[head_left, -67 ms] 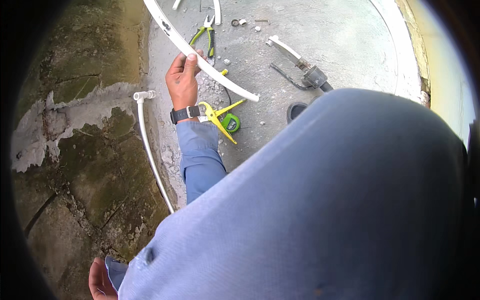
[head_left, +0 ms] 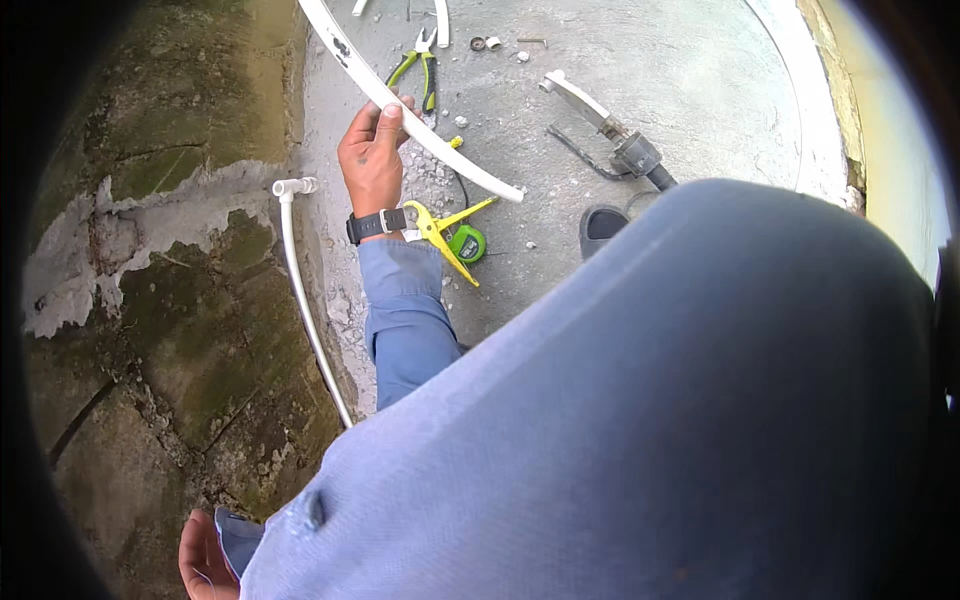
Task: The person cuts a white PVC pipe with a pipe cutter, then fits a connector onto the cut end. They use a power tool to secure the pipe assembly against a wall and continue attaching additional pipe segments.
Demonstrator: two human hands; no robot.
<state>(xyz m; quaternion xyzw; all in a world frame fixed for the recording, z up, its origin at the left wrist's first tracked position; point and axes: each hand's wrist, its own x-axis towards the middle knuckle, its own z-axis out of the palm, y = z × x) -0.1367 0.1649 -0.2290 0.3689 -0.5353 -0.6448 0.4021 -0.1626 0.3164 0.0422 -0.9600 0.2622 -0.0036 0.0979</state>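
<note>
Gripping a long white plastic pipe (head_left: 420, 125) above the concrete floor (head_left: 700, 90), the right hand (head_left: 372, 160) is closing its fingers around it; the pipe's upper end is running out of view. The left hand (head_left: 203, 560) is showing only partly at the lower edge, its grasp impossible to tell. A blue-shirted shoulder (head_left: 640, 420) is hiding much of the floor. Yellow pipe cutters (head_left: 440, 232) are lying beside a green tape measure (head_left: 467, 243).

Outdoor plumbing worksite, as I see it: rough concrete floor (head_left: 690, 90) strewn with rubble, mossy cracked wall (head_left: 170, 300) carrying a thin white pipe (head_left: 300, 290), pliers (head_left: 422, 65), yellow cutter (head_left: 445, 235), grey valve fitting (head_left: 632, 152).
</note>
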